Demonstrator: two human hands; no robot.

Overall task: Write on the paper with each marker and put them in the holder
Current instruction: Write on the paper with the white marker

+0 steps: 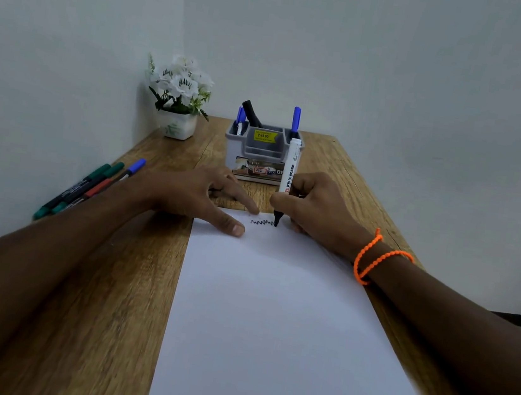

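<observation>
A white sheet of paper (276,315) lies on the wooden table. My right hand (317,209) grips a white whiteboard marker (288,174) upright, its black tip touching the paper's far edge at the end of a black zigzag scribble (262,222). My left hand (199,196) lies flat with fingers spread, thumb and forefinger pressing the paper's far left corner. A grey holder (260,151) stands behind the hands with blue markers (296,119) and a black marker (252,113) in it. Several loose markers (88,188), green, red and blue capped, lie at the table's left edge.
A white pot of white flowers (179,97) stands in the far left corner against the wall. An orange cord bracelet (373,258) circles my right wrist. Walls close off the table at the back and left.
</observation>
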